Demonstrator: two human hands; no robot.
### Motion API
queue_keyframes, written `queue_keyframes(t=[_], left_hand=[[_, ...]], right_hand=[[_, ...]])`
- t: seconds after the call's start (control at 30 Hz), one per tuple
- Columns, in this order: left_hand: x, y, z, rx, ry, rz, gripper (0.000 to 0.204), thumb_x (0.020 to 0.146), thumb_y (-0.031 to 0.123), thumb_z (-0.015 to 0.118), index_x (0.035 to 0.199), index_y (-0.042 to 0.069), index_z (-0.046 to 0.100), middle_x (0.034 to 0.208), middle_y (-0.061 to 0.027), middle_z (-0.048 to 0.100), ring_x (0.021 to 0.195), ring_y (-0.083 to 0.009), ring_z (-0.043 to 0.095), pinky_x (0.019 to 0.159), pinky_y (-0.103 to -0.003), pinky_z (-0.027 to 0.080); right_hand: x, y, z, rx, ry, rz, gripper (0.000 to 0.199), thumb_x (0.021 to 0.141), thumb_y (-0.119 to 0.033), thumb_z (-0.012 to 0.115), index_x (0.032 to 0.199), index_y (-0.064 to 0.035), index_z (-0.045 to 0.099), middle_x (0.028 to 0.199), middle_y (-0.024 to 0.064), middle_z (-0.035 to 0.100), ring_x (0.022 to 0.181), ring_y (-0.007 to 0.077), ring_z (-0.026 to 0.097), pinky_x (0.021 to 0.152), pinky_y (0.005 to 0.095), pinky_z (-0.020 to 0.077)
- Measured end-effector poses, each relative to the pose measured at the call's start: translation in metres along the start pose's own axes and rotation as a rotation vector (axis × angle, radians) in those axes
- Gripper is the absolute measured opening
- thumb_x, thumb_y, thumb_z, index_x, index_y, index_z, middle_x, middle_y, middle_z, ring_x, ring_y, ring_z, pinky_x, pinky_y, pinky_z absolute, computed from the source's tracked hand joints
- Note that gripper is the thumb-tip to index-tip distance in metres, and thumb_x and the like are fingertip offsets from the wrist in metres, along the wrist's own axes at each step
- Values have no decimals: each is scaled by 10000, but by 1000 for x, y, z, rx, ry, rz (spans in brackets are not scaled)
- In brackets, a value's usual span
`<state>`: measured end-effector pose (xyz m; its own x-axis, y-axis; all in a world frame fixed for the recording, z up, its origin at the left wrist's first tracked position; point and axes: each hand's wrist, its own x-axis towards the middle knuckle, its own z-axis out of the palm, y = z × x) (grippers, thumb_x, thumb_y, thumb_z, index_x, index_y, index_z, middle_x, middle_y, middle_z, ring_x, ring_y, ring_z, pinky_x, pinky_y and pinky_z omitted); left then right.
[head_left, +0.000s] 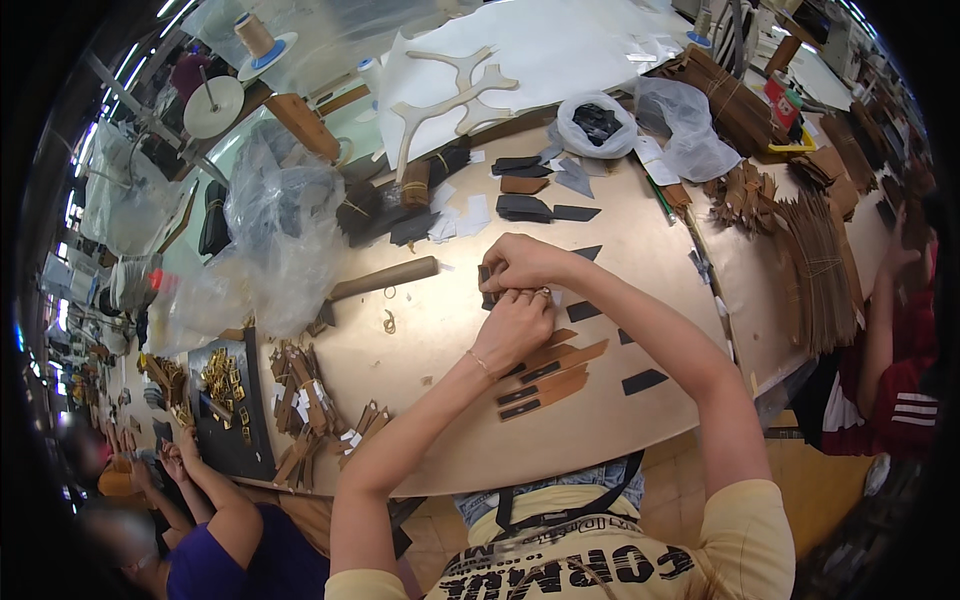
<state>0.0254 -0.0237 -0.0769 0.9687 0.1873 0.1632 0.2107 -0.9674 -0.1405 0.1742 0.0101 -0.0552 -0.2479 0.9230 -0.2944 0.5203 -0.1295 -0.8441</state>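
Observation:
Both my hands meet over the middle of a tan worktable [440,430]. My left hand [515,328] and my right hand [520,265] pinch a small dark leather piece [486,285] between them; most of it is hidden by my fingers. Just below my left hand lie a few brown leather straps [555,378] with dark inserts. Small black leather pieces [644,381] are scattered to the right, under my right forearm. A small gold metal ring [389,322] lies left of my hands.
A wooden-handled tool [385,278] lies left of my hands, beside clear plastic bags [285,230]. Dark leather bundles [525,208] sit farther back. Brown strap stacks [820,270] fill the right. Another person's hands [175,455] work at a black tray of gold hardware [222,380], lower left.

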Motion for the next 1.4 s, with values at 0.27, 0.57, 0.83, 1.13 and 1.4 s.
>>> queue_keyframes(t=[0.27,0.57,0.83,1.13,1.4], left_hand=[[-54,-12,-17,-72,278,-47,265,812,136,682,1067,67,697,1057,-50,655,948,-167,640,804,-336,488],[-85,-55,-13,122,272,-31,224,835,138,692,1053,89,706,1050,-5,638,879,-131,622,750,-318,466],[-80,-56,-5,139,171,42,216,852,143,666,1057,87,702,1033,7,621,862,-125,601,752,-300,458],[-73,-61,-3,-56,106,-57,234,868,140,636,1094,122,697,1055,-10,642,913,-163,620,800,-332,470],[-72,-64,-7,-144,50,-110,224,879,145,636,1094,137,699,1059,-25,669,921,-179,638,829,-346,473]], right_hand=[[-3,-4,0,203,-84,104,186,864,-120,742,911,54,699,740,115,713,631,153,685,558,281,534],[0,-3,1,251,-97,104,171,904,-116,706,912,54,695,742,98,718,614,132,693,522,251,538],[-1,-1,-1,209,-111,111,161,913,-111,699,950,46,692,763,87,717,666,120,694,625,240,571],[-14,0,9,257,42,24,160,905,-106,697,934,51,687,718,83,705,637,129,691,571,250,551],[-24,4,16,111,92,-37,244,888,-187,738,977,37,707,823,96,723,679,118,678,614,267,528]])
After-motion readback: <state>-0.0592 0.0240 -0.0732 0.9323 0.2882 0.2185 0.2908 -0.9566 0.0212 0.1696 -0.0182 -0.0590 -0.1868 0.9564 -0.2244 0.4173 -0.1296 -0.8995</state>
